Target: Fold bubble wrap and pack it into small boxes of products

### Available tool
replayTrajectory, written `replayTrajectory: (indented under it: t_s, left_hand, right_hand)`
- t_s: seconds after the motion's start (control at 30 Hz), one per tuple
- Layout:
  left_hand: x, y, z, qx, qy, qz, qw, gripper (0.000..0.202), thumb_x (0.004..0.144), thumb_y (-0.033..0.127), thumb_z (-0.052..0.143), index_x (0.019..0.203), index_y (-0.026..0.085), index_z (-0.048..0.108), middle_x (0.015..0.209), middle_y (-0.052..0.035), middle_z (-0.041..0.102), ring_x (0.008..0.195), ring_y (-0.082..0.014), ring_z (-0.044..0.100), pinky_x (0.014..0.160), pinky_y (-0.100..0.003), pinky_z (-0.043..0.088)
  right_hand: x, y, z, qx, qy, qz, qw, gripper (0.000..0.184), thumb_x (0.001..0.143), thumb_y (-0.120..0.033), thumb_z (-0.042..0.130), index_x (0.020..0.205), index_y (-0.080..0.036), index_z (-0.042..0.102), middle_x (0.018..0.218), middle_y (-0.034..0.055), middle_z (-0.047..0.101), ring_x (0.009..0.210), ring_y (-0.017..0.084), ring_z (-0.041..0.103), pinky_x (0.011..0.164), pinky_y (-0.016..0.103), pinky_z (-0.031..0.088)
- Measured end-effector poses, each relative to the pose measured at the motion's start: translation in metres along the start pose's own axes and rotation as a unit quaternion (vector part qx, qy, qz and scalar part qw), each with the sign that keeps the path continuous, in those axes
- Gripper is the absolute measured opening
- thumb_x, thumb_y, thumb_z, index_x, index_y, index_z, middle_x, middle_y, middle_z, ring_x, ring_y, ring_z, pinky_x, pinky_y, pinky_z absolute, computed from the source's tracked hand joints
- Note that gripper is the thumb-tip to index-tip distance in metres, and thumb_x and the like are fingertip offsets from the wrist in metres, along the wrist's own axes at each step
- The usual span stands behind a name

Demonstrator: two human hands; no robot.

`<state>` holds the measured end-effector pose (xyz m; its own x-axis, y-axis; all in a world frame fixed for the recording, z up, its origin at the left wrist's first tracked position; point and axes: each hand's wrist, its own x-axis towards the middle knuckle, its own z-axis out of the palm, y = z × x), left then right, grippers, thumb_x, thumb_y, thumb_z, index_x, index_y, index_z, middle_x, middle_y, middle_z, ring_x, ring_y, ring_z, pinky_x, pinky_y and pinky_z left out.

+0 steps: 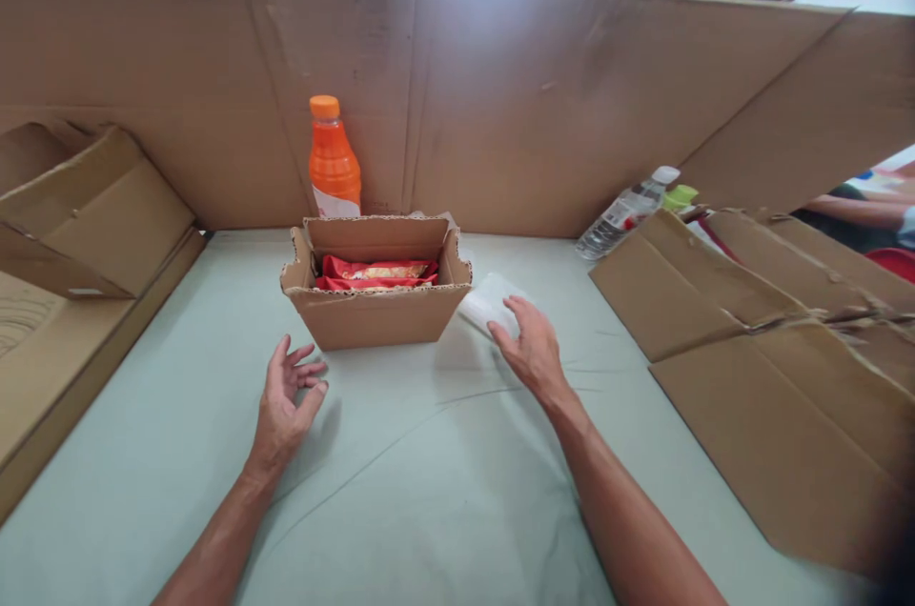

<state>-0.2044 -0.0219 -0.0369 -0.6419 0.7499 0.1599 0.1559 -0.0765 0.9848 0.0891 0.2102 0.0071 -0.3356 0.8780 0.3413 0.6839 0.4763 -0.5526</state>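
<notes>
In the middle of the table stands a small open cardboard box [378, 320] with ragged top edges. Red shiny packets [378, 274] lie inside it; their lower parts are hidden by the front wall. My left hand [290, 396] hovers in front of the box's left side, fingers spread and apart from it. To the right, my right hand [527, 344] is open beside a white, partly see-through plastic item [490, 303] lying behind the fingertips; I cannot tell whether they touch. Behind the box is an upright bottle of orange drink [333, 158] with an orange cap.
A tall cardboard wall [500, 111] closes off the back. A clear plastic bottle [629, 211] leans at the right beside a large cardboard box [772, 415]. Another cardboard box [107, 215] stands at the left. Another person's arm [854, 211] shows at the far right.
</notes>
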Motion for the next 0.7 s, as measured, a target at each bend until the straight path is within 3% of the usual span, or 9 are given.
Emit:
replayTrajectory:
  t_s: [0.07, 0.13, 0.23, 0.33, 0.43, 0.53, 0.63, 0.7]
  left_hand:
    - [0.001, -0.002, -0.001, 0.004, 0.013, -0.006, 1.000, 0.085, 0.080, 0.033, 0.072, 0.153, 0.024, 0.029, 0.133, -0.0166, 0.058, 0.101, -0.0205, 0.068, 0.085, -0.037, 0.053]
    - [0.003, -0.003, -0.001, 0.007, 0.020, -0.011, 1.000, 0.086, 0.078, 0.033, 0.073, 0.152, 0.022, 0.030, 0.130, -0.0165, 0.059, 0.098, -0.0202, 0.069, 0.086, -0.038, 0.054]
    - [0.004, -0.001, -0.003, 0.008, 0.031, -0.008, 0.999, 0.087, 0.075, 0.034, 0.074, 0.150, 0.019, 0.032, 0.125, -0.0159, 0.061, 0.095, -0.0208, 0.070, 0.086, -0.040, 0.054]
    - [0.004, 0.003, -0.006, 0.016, 0.039, -0.008, 0.999, 0.087, 0.074, 0.032, 0.075, 0.149, 0.017, 0.033, 0.119, -0.0146, 0.063, 0.092, -0.0204, 0.071, 0.085, -0.038, 0.055]
    - [0.005, 0.006, -0.006, 0.024, 0.049, -0.012, 0.998, 0.084, 0.073, 0.032, 0.074, 0.146, 0.015, 0.037, 0.114, -0.0126, 0.065, 0.089, -0.0193, 0.071, 0.083, -0.036, 0.056]
    - [0.007, 0.008, -0.004, 0.035, 0.054, -0.007, 0.998, 0.080, 0.073, 0.033, 0.072, 0.144, 0.014, 0.040, 0.108, -0.0111, 0.066, 0.087, -0.0189, 0.071, 0.083, -0.035, 0.056]
    - [0.008, 0.011, -0.003, 0.048, 0.064, 0.006, 0.997, 0.074, 0.075, 0.034, 0.069, 0.141, 0.012, 0.043, 0.106, -0.0112, 0.066, 0.085, -0.0190, 0.070, 0.080, -0.035, 0.056]
    - [0.001, 0.018, -0.003, 0.065, 0.078, 0.009, 0.995, 0.071, 0.074, 0.032, 0.069, 0.138, 0.013, 0.047, 0.110, -0.0127, 0.066, 0.088, -0.0198, 0.069, 0.079, -0.035, 0.056]
  right_hand:
    - [0.001, 0.009, -0.009, -0.026, -0.037, 0.015, 0.999, 0.043, 0.083, -0.040, 0.065, 0.116, -0.014, 0.070, 0.133, 0.0218, 0.064, 0.127, 0.040, 0.056, 0.108, 0.062, 0.038]
    - [-0.010, 0.008, -0.022, -0.013, -0.084, -0.007, 0.996, 0.035, 0.082, -0.045, 0.068, 0.105, -0.020, 0.074, 0.127, 0.0157, 0.070, 0.121, 0.036, 0.061, 0.107, 0.057, 0.042]
    - [-0.041, -0.002, -0.048, 0.107, -0.165, -0.044, 0.980, 0.034, 0.088, -0.055, 0.060, 0.088, -0.025, 0.076, 0.120, 0.0076, 0.074, 0.115, 0.029, 0.066, 0.104, 0.048, 0.047]
    - [-0.065, -0.009, -0.067, 0.228, -0.171, 0.001, 0.958, 0.047, 0.096, -0.058, 0.047, 0.081, -0.023, 0.075, 0.108, 0.0087, 0.077, 0.107, 0.028, 0.070, 0.098, 0.045, 0.052]
    - [-0.067, -0.013, -0.053, 0.161, -0.121, 0.006, 0.979, 0.040, 0.090, -0.057, 0.058, 0.103, -0.024, 0.075, 0.122, 0.0096, 0.073, 0.120, 0.030, 0.064, 0.104, 0.047, 0.048]
    - [-0.056, -0.022, -0.020, 0.043, -0.106, -0.009, 0.993, 0.055, 0.082, -0.052, 0.069, 0.127, -0.020, 0.067, 0.134, 0.0149, 0.066, 0.126, 0.034, 0.060, 0.106, 0.052, 0.046]
    - [-0.057, -0.035, -0.006, 0.009, -0.100, -0.010, 0.995, 0.043, 0.087, -0.038, 0.064, 0.124, -0.016, 0.068, 0.124, 0.0176, 0.071, 0.118, 0.035, 0.063, 0.103, 0.056, 0.046]
    - [-0.073, -0.042, -0.018, 0.024, -0.129, -0.054, 0.990, 0.037, 0.087, -0.035, 0.066, 0.120, -0.019, 0.071, 0.124, 0.0144, 0.072, 0.119, 0.034, 0.063, 0.105, 0.055, 0.044]
